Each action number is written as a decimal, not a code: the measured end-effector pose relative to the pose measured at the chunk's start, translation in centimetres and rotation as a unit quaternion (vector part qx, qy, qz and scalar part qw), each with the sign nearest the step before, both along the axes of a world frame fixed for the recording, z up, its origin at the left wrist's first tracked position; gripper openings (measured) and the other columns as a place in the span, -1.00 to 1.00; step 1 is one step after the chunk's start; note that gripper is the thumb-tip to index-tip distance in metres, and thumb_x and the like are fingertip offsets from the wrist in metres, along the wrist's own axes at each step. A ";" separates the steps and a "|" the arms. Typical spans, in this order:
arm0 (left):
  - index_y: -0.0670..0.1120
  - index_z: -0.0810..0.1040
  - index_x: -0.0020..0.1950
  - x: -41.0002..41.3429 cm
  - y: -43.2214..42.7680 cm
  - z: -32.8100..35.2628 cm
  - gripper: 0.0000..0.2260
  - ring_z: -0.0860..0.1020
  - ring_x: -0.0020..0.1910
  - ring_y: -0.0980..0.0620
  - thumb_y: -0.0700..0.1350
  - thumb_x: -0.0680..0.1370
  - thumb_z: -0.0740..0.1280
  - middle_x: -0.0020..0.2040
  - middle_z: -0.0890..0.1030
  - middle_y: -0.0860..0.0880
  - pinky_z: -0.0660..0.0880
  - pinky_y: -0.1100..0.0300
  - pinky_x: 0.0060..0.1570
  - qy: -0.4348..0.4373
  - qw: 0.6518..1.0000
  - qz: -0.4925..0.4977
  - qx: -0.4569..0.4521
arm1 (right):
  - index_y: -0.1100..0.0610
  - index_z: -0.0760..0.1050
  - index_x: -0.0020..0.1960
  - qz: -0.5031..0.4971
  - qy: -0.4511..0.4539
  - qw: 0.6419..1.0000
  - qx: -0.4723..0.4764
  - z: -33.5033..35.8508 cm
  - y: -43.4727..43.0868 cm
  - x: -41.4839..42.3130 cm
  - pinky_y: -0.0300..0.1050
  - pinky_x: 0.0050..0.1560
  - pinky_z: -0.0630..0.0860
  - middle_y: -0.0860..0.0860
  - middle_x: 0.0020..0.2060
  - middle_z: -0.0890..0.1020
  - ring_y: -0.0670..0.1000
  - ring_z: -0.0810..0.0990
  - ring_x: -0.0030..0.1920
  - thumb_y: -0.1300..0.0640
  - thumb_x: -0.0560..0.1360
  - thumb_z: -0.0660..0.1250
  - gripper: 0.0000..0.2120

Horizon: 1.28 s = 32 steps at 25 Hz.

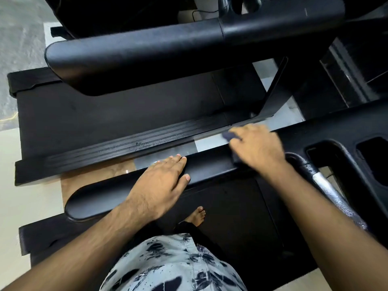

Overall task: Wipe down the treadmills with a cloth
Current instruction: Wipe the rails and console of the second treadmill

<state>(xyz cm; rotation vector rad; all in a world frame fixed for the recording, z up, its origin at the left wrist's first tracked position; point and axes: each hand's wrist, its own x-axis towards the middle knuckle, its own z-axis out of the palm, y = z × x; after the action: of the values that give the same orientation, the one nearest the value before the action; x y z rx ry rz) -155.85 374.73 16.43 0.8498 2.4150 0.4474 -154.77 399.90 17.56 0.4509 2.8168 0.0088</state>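
Both hands rest on the handrail (206, 168), cloth (228, 135) under right hand (257, 147).

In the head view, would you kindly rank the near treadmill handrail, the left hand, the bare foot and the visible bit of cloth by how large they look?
1. near treadmill handrail
2. left hand, though being close to the camera enlarges it
3. bare foot, partly hidden and farther away, so this is unsure
4. cloth, mostly covered by the right hand

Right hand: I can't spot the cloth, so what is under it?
A dark cloth peeks out past the fingers of the right hand, pressed onto the black handrail. Most of the cloth is covered by the hand, and motion blur hides its edges.
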 end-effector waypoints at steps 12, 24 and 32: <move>-0.05 0.18 0.56 -0.1 4.3 -0.3 -0.29 0.17 0.54 0.09 0.27 0.51 -0.22 0.55 0.24 -0.02 0.13 0.08 0.51 0.016 1.000 0.003 -0.026 | -0.09 0.48 0.28 0.118 0.035 0.992 0.026 -1.1 -1.5 2.6 0.05 0.12 0.42 -0.01 0.19 0.58 0.11 0.49 0.19 -0.09 0.45 -0.04 -0.49; -0.01 0.09 0.59 -1.1 8.9 -0.3 -0.44 0.11 0.55 0.12 0.20 0.63 -0.11 0.58 0.16 0.02 0.05 0.12 0.53 -0.027 0.999 -0.024 -0.015 | -0.08 0.38 0.42 -0.073 -0.043 0.995 0.059 1.3 6.9 0.1 0.07 0.17 0.37 0.03 0.33 0.49 0.13 0.40 0.29 -0.08 0.57 0.03 -0.55; -0.03 0.08 0.59 -1.3 12.1 -0.3 -0.47 0.11 0.55 0.10 0.15 0.66 -0.06 0.58 0.15 0.00 0.04 0.13 0.53 -0.040 0.999 -0.036 -0.001 | -0.06 0.34 0.43 -0.081 -0.055 0.993 0.062 1.3 7.9 0.1 0.09 0.15 0.35 0.05 0.33 0.45 0.13 0.38 0.27 -0.09 0.58 0.01 -0.55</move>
<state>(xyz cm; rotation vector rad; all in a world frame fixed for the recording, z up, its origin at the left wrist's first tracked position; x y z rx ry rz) -157.18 386.80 16.10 0.8985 2.3039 0.4434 -154.65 407.81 18.85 0.6854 2.6732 0.1699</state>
